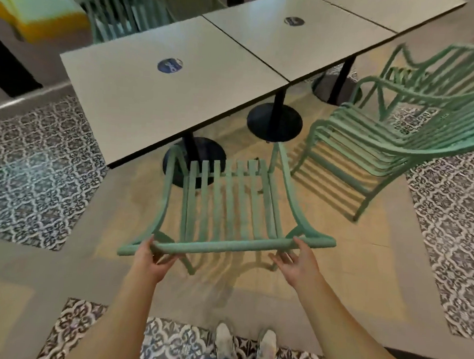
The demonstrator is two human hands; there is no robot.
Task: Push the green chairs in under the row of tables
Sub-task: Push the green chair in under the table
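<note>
A green slatted chair [227, 203] stands in front of me, its front tucked just under the edge of the nearest grey table [142, 95]. My left hand [153, 259] grips the left end of the chair's top rail, fingers curled beneath it. My right hand [298, 262] holds the right end of the same rail, thumb on top and fingers beneath. A second green chair [371, 141] stands out on the floor to the right, turned at an angle beside the middle table [302, 42].
Black pedestal bases [274, 121] stand under the tables. A third table [392, 10] continues the row at the far right. More green chairs [120, 14] sit on the far side. Patterned tiles [34, 169] flank the plain floor. My shoes [247, 346] are below.
</note>
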